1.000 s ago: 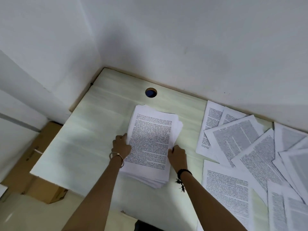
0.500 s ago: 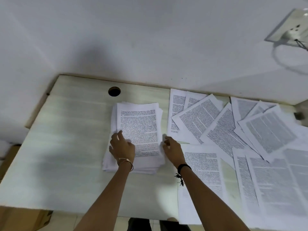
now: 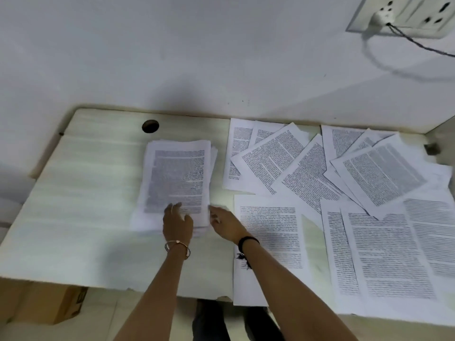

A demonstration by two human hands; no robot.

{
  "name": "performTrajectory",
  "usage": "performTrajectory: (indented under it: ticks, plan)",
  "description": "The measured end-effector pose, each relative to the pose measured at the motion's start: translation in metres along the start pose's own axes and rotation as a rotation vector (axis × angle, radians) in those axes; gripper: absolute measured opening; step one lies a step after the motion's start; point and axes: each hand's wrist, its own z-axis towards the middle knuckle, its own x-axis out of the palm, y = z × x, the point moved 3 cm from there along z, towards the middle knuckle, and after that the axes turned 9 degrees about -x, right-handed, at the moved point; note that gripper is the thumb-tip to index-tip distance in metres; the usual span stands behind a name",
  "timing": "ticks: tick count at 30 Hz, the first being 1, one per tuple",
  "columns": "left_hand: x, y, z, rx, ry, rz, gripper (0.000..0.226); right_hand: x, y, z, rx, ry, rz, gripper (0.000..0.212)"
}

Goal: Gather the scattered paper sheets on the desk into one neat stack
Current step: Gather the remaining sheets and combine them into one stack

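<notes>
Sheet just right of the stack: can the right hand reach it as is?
Probably yes. The right hand is at the stack's right edge, right beside that sheet; its forearm passes over it and nothing lies on top.

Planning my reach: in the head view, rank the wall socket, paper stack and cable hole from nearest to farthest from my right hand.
1. paper stack: just left of the right hand, at its fingertips.
2. cable hole: beyond the stack, back left of the desk.
3. wall socket: high on the wall, far right.
</notes>
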Motion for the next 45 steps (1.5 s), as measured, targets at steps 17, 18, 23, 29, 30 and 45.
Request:
performTrajectory:
  ticks: [17, 18, 23, 29, 30, 45]
  plan:
    - [0.063, -0.017, -0.091, -0.138, 0.226, -0.146, 0.021, -0.076, -0.085, -0.096, 0.399, -0.547, -0.333, 0.047]
    - [0.070, -0.020, -0.097, -0.173, 0.255, -0.187, 0.026, -0.081, -0.093, -0.110, 0.492, -0.597, -0.365, 0.052]
    - [0.102, -0.038, -0.118, -0.223, 0.482, -0.191, 0.035, -0.086, -0.126, -0.138, 0.544, -0.645, -0.145, 0.044]
    - [0.117, -0.050, -0.131, -0.220, 0.571, -0.265, 0.024, -0.108, -0.134, -0.141, 0.282, -0.516, 0.070, 0.025]
    - [0.117, -0.051, -0.131, -0.232, 0.573, -0.302, 0.028, -0.114, -0.135, -0.143, 0.268, -0.524, 0.109, 0.029]
    - [0.144, -0.137, -0.086, -0.059, 0.506, -0.264, 0.031, -0.191, -0.171, -0.121, 0.348, -0.578, 0.342, 0.026]
